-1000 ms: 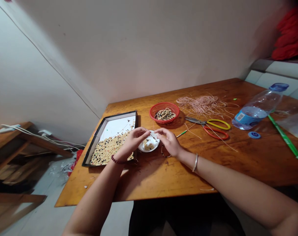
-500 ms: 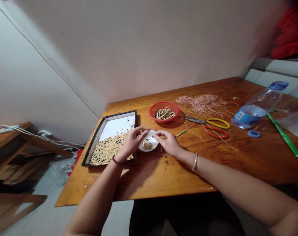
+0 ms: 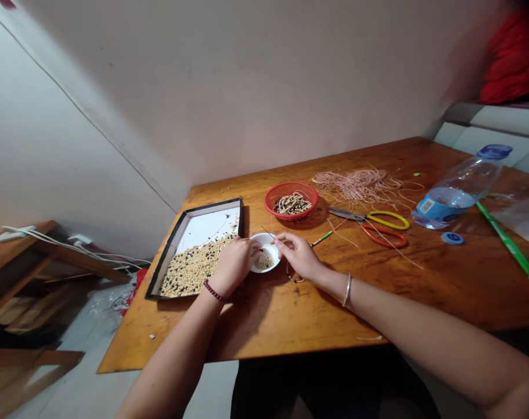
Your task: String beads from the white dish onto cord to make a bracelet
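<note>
A small white bowl (image 3: 269,269) with pale beads (image 3: 263,261) in it stands between my hands. My left hand (image 3: 235,260) reaches over its left rim, fingertips pinched together with a small dark bead (image 3: 261,249) at their tips. At the bowl's right side, my right hand (image 3: 299,254) pinches a thin string (image 3: 267,231), whose dark tip sticks out up and left over the bowl. Below and beside the right hand, a beaded length of string (image 3: 294,280) lies on the table, and a piece with green and pale beads (image 3: 322,238) shows beyond it.
A black-edged tray (image 3: 166,256) of loose beads lies left. Behind the bowl stand a red basket (image 3: 270,206) of beaded strings and a heap of pink string (image 3: 360,185). Scissors (image 3: 382,227), a water bottle (image 3: 451,201), a blue cap (image 3: 452,238) and a green strip (image 3: 508,241) are right.
My left hand has left the string's tip near the right fingers and dropped down to the bowl. The right hand stays nearly in place, still holding the string.
</note>
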Available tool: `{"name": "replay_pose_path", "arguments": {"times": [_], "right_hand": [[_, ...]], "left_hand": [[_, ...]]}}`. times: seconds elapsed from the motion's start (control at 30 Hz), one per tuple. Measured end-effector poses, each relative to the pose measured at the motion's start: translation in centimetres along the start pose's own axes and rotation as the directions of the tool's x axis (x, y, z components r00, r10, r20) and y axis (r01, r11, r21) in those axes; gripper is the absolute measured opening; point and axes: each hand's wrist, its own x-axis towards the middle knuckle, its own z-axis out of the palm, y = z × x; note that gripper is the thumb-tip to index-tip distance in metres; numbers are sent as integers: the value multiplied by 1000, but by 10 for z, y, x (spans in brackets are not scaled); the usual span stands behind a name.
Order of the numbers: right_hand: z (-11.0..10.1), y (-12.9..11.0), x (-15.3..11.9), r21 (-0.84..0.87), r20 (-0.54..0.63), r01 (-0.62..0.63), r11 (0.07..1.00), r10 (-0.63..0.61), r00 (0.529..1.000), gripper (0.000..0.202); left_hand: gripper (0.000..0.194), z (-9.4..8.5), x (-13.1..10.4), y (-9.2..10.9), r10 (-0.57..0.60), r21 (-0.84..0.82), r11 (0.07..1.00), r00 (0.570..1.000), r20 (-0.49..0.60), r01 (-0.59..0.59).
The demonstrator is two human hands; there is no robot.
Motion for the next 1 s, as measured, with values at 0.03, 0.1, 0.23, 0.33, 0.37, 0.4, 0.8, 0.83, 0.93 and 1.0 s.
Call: {"name": "replay_pose_path", "arguments": {"times": [0.03,0.1,0.23,0.33,0.37,0.4,0.8,0.83,0.93,1.0], "right_hand": [[1,0,0,-5,3,2,1000,-2,1000,26],[2,1,-1,-10,9,-4,1000,4,1000,25],[2,0,-2,0,15,-22,1000,22,1000,23],[2,1,-2,20,18,-28,999,27,999,21],[2,2,-2,33,17,-34,999,33,999,20],[2,2,-2,53,15,-45,998,44,999,20],[-9,-13,-1,380,169,-453,806,421,891,27],[-10,-12,0,387,172,-456,801,424,889,26],[-11,-10,1,381,163,-468,797,441,883,25],[-11,-12,1,375,160,-476,796,450,879,24]], "left_hand": [[18,1,0,0,3,-7,1000,1000,-2,-3],[18,1,-1,0,7,-23,1000,1000,-6,-7],[22,1,-2,2,2,-17,1000,1000,-3,-2],[23,0,-2,3,-12,-4,1000,1000,2,12],[23,-1,-2,3,-11,0,1000,1000,4,11],[21,-1,-2,4,-6,3,1000,1000,7,6],[14,-2,-3,-1,0,-95,995,1000,-2,0],[14,-2,-3,-2,-4,-104,995,1000,1,4],[14,-1,-3,-3,-14,-149,989,1000,-10,13],[15,0,-2,-3,-31,-225,974,999,-20,25]]}}
